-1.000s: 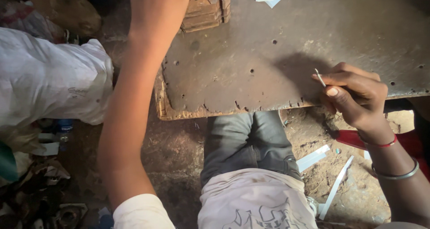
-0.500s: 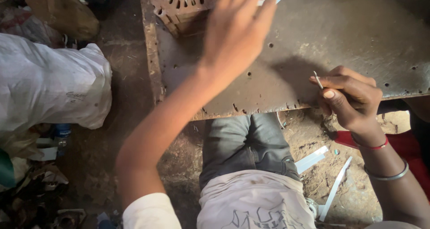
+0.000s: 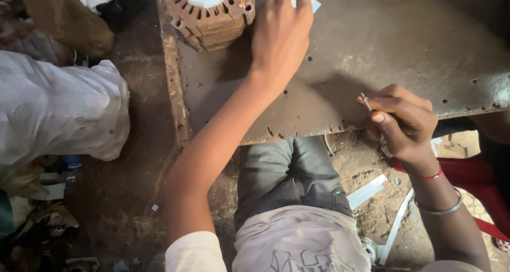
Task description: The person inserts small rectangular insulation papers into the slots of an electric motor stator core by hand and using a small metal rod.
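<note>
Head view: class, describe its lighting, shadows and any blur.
Head view: soft dim light; the left hand and right hand throw dark shadows on the metal plate, whose right edge glares pale; the rusty slotted core is sharp, floor corners murky.

Left hand [image 3: 280,32] stretched forward, fingers flat; right hand [image 3: 402,120] curled in a pinch

Rusty slotted stator core [image 3: 210,11] on plate's far-left corner, thin white strip [image 3: 366,102] upright near front edge

The bench [image 3: 372,54] is showing matt, scuffed, pitted metal plate; the slotted core [image 3: 212,14] is looking rusty, rough laminated steel.
</note>
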